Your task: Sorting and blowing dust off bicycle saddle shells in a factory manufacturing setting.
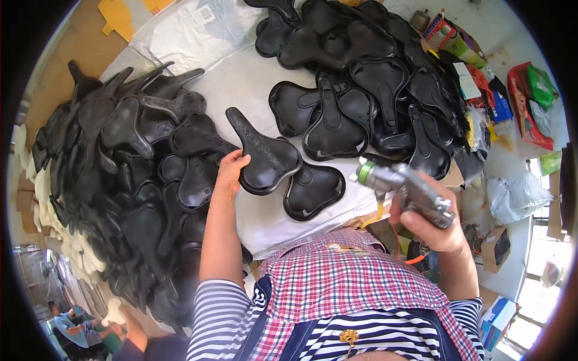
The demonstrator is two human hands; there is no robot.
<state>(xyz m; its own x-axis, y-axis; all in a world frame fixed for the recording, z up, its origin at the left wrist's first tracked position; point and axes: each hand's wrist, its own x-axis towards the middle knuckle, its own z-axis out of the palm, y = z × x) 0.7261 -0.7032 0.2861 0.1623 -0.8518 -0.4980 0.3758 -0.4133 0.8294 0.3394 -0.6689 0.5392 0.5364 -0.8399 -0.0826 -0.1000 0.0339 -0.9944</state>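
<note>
My left hand grips the edge of a black bicycle saddle, thumb on top. The saddle's long nose points to the upper left, and its dark face has a mottled, smeared look. Wrapped in my right hand is a metal spray gun with a green ring near its nozzle, which points left toward the saddles. An orange hose shows below that hand. Partly under the held saddle lies a hollow black saddle shell, its rim facing up.
A large heap of black saddles fills the left side. More black saddle shells are piled at the far right on the white-covered table. Cream saddle-shaped pads line the left edge. A co-worker's hand holds a cream piece at lower left.
</note>
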